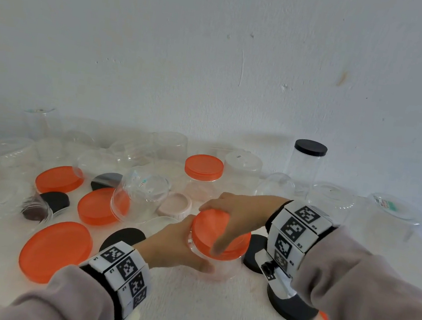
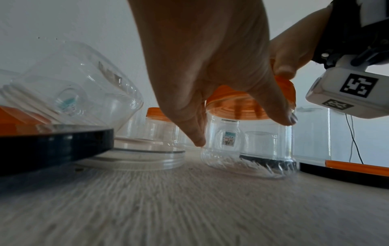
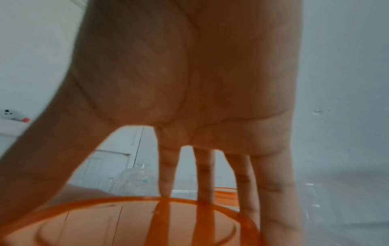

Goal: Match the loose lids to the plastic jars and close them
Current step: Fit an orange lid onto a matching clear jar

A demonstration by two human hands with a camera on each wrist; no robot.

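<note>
While the left hand [image 1: 178, 245] grips a clear jar [image 2: 248, 149] whose sticker reads "2.00", the right hand [image 1: 234, 218] clasps its orange lid [image 1: 209, 235].

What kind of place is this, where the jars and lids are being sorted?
Probably a plain room at home or a simple recording setup, not a kitchen or shop: a bare white wall, a pale wood-grain table against it, and what looks like a panelled door in the right wrist view.

Head view downward over table [image 1: 209, 310], wrist views close, sharing orange lid [image 1: 209, 239]
</note>
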